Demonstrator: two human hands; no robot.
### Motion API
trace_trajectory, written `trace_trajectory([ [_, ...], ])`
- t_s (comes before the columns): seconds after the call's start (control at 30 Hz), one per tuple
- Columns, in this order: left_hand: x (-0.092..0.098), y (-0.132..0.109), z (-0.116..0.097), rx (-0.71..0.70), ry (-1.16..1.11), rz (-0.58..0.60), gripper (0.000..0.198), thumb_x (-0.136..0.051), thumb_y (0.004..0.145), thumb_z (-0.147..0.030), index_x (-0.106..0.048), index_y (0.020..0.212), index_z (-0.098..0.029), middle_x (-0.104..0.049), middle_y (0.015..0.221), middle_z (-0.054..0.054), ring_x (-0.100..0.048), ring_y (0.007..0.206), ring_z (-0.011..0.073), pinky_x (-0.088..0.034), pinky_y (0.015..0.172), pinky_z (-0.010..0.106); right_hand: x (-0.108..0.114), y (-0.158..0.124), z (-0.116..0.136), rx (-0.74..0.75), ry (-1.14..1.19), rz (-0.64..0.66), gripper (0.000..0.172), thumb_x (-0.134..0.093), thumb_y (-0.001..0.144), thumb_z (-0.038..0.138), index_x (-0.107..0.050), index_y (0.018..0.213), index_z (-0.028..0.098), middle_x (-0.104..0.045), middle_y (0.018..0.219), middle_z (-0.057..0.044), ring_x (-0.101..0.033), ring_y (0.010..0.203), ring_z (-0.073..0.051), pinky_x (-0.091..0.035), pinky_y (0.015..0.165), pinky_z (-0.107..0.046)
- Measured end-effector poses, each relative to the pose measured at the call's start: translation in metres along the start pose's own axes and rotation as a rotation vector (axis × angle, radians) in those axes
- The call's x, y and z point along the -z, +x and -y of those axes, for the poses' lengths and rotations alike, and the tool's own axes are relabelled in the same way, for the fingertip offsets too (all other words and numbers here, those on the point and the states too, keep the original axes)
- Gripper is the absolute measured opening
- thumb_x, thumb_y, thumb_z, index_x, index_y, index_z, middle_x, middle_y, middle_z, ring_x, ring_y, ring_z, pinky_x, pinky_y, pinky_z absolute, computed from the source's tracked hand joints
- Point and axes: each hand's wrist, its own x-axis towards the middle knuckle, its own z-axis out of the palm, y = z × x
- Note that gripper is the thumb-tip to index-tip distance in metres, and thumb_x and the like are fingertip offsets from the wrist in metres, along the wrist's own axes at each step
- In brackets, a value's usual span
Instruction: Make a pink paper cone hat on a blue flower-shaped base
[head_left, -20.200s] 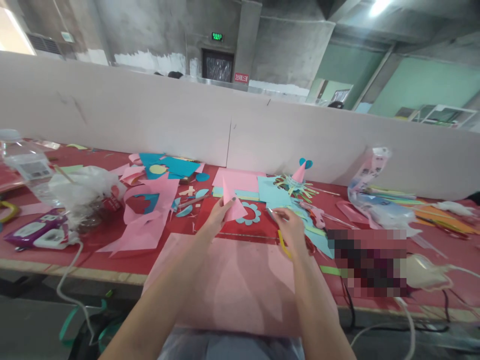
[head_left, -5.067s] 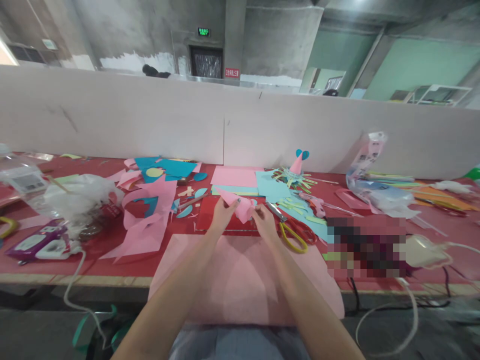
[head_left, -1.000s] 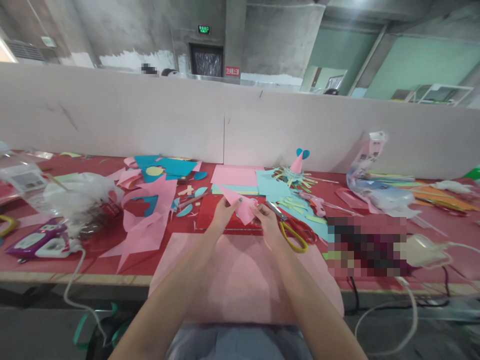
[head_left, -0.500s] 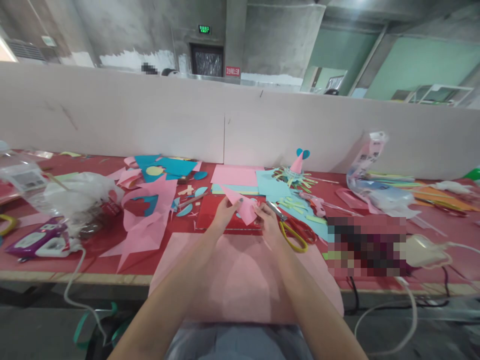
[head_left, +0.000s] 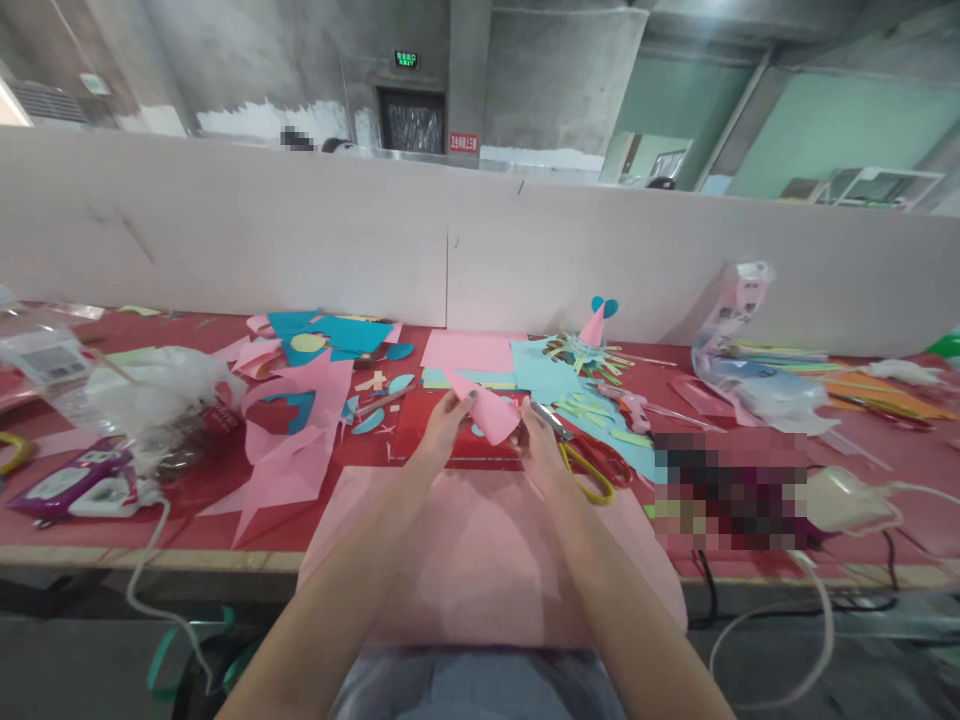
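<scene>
A pink paper cone point(head_left: 491, 412) is held between my two hands above a red folder-like sheet point(head_left: 420, 425). My left hand point(head_left: 448, 422) grips its narrow side, the thumb lying on the paper. At the wide end, my right hand point(head_left: 538, 432) has its fingers closed at the edge, some of them hidden behind it. Just right of that hand lie scissors with yellow handles point(head_left: 589, 475). A large pink sheet point(head_left: 480, 550) spreads beneath my forearms.
Pink paper offcuts point(head_left: 315, 430) and a purple-and-white glue gun point(head_left: 82, 485) lie to the left, near a plastic bag point(head_left: 165, 390). A finished pink cone with blue tips point(head_left: 595, 325) stands at the back on fringed strips. A white partition point(head_left: 300, 230) borders the table.
The cone has turned slightly, its wide end now rounder and more open toward me. My right hand has shifted its hold at that edge; the left stays nearly in place.
</scene>
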Motion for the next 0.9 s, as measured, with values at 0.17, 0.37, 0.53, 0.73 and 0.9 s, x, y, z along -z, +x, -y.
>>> trace_trajectory([
  [0.17, 0.007, 0.006, 0.003, -0.037, -0.03, -0.114, 0.044, -0.073, 0.062, -0.042, -0.061, 0.095, -0.016, -0.066, 0.103, 0.009, -0.062, 0.091, 0.0197, -0.05, 0.081, 0.031, 0.0, -0.002, 0.001, 0.032, -0.045, 0.077, 0.035, -0.067, 0.068, 0.051, -0.053, 0.063, 0.019, -0.051, 0.053, 0.004, -0.038, 0.042, -0.006, -0.023, 0.039, -0.021],
  [0.37, 0.006, 0.008, 0.005, -0.147, 0.198, -0.154, 0.043, -0.071, 0.063, -0.041, -0.061, 0.096, -0.015, -0.066, 0.101, 0.009, -0.06, 0.095, 0.0208, -0.048, 0.084, 0.033, 0.005, 0.007, -0.01, 0.088, -0.213, 0.017, 0.03, -0.069, 0.066, 0.039, -0.047, 0.06, 0.02, -0.051, 0.045, 0.006, -0.041, 0.037, -0.007, -0.026, 0.037, -0.02],
  [0.53, 0.006, 0.01, 0.007, -0.263, 0.313, -0.129, 0.039, -0.069, 0.066, -0.041, -0.059, 0.094, -0.015, -0.066, 0.096, 0.008, -0.061, 0.092, 0.02, -0.047, 0.082, 0.03, 0.006, 0.009, -0.011, 0.105, -0.299, 0.001, 0.03, -0.068, 0.067, 0.04, -0.047, 0.062, 0.02, -0.052, 0.045, 0.005, -0.044, 0.037, -0.008, -0.029, 0.036, -0.02],
  [0.73, 0.011, 0.012, 0.007, -0.191, 0.276, -0.192, 0.043, -0.066, 0.068, -0.046, -0.061, 0.096, -0.014, -0.065, 0.102, 0.01, -0.06, 0.095, 0.0211, -0.049, 0.079, 0.03, 0.002, 0.003, -0.006, 0.119, -0.123, 0.078, 0.034, -0.064, 0.071, 0.052, -0.054, 0.07, 0.02, -0.053, 0.052, 0.004, -0.042, 0.04, -0.007, -0.025, 0.037, -0.02],
  [0.9, 0.009, 0.01, 0.006, -0.123, 0.203, -0.168, 0.046, -0.07, 0.064, -0.046, -0.062, 0.096, -0.014, -0.066, 0.099, 0.01, -0.061, 0.09, 0.0204, -0.052, 0.075, 0.031, 0.003, 0.003, -0.007, 0.091, -0.094, 0.092, 0.034, -0.069, 0.067, 0.05, -0.053, 0.067, 0.02, -0.051, 0.054, 0.005, -0.039, 0.041, -0.006, -0.023, 0.039, -0.021],
])
